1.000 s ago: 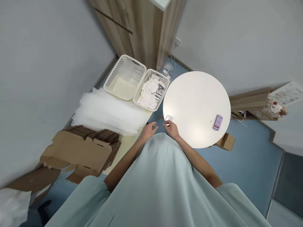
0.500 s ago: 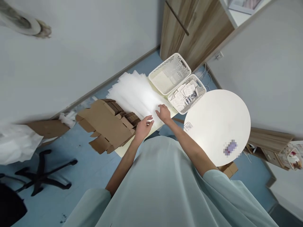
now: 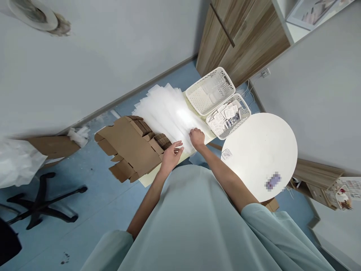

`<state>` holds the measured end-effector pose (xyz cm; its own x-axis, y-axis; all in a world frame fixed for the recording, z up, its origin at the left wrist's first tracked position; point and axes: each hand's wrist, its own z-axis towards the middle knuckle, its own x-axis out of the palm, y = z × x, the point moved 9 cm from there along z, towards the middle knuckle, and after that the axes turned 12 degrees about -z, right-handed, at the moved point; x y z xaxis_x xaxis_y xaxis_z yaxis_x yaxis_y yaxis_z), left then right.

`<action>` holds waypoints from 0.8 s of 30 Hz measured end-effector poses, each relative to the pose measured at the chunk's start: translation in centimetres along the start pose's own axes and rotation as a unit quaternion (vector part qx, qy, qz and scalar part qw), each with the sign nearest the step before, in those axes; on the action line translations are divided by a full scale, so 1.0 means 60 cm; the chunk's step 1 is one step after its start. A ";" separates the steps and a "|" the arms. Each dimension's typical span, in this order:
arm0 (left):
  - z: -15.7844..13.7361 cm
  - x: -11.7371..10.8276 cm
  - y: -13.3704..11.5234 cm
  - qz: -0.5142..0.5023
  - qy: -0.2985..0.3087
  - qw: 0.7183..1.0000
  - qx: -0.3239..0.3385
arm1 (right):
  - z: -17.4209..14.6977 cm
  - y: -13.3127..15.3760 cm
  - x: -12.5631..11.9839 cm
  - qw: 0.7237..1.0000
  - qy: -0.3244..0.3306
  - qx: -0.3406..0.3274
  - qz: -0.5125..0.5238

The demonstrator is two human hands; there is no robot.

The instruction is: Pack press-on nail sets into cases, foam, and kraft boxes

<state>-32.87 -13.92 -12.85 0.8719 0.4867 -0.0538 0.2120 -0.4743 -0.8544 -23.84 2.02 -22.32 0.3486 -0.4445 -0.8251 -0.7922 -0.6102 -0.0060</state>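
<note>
A fanned pile of thin white sheets (image 3: pixel 166 109), which look like packing foam, covers the middle of a narrow pale-yellow table (image 3: pixel 148 177). My left hand (image 3: pixel 172 155) is at the pile's near edge, thumb and fingers apart, with nothing in it. To its right, my right hand (image 3: pixel 197 138) rests over the sheets with its fingers curled in. Whatever is under those fingers is hidden. Flattened brown cardboard boxes (image 3: pixel 131 145) lie just left of my left hand, with several folded ones standing in a row behind.
Beyond my right hand stand two white plastic baskets: one with clear plastic pieces (image 3: pixel 197 94), the other with small cards and packets (image 3: pixel 229 114). A round white table (image 3: pixel 262 146) is at the right, bearing a blurred purple item. A black chair base (image 3: pixel 42 205) stands at left.
The view has shifted slightly. My right hand's fingers have gone from partly stretched to curled in over the sheets. My left hand has stayed almost in place, fingers apart.
</note>
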 end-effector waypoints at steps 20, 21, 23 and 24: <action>0.022 0.291 -0.141 -0.135 0.112 0.984 0.023 | -0.359 -0.280 -0.114 0.793 -0.301 0.039 0.527; 0.014 0.323 -0.144 -0.119 0.134 0.983 0.025 | -0.375 -0.298 -0.098 0.779 -0.297 0.052 0.549; -0.007 0.388 -0.147 -0.080 0.186 0.979 0.038 | -0.404 -0.339 -0.063 0.737 -0.294 0.089 0.602; -0.020 0.420 -0.148 -0.057 0.213 0.974 0.049 | -0.418 -0.362 -0.044 0.710 -0.298 0.112 0.628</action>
<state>-12.25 1.70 -5.98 0.9535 0.1736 0.2465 0.2939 -0.3527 -0.8884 5.00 0.01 -5.85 -0.9245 -0.1486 -0.3511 -0.3737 0.1709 0.9117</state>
